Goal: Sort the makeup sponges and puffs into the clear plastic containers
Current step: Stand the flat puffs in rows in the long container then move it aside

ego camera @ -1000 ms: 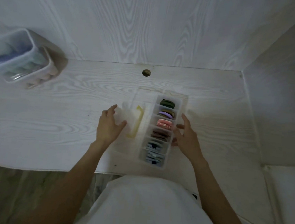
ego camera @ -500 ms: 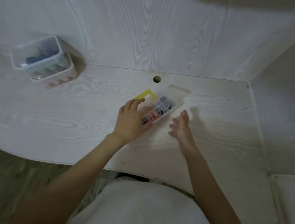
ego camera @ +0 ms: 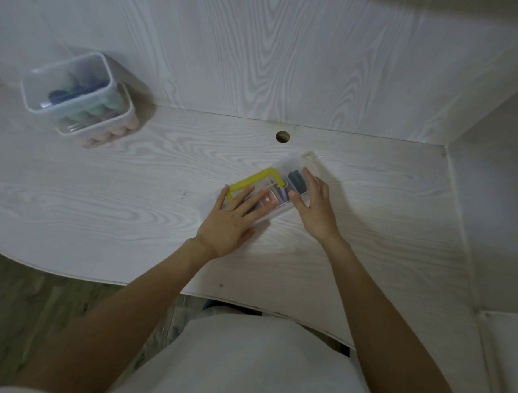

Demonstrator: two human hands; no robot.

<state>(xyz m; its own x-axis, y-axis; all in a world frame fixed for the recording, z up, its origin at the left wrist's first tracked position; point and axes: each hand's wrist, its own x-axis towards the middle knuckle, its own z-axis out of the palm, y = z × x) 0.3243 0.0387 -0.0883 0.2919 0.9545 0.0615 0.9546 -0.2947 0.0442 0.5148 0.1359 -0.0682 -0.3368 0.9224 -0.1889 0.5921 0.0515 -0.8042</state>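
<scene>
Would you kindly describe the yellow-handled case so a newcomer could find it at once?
Start at the round cable hole in the pale wooden desk; just in front of it, slightly right, lies a long clear divided case set at a slant. The left hand and right hand rest on it. Unlike the stacked clear tubs far left, it has a yellow handle.

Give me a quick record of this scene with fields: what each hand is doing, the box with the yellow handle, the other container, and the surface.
left hand: fingers spread flat on the lid of the compartment box
right hand: fingers straight, resting against the box's right side
compartment box: clear, yellow handle, lies at a slant, coloured puffs inside
stacked tubs: clear, far left by the wall, hold blue, green and pink sponges
desk: pale wood grain, round cable hole near the back
</scene>
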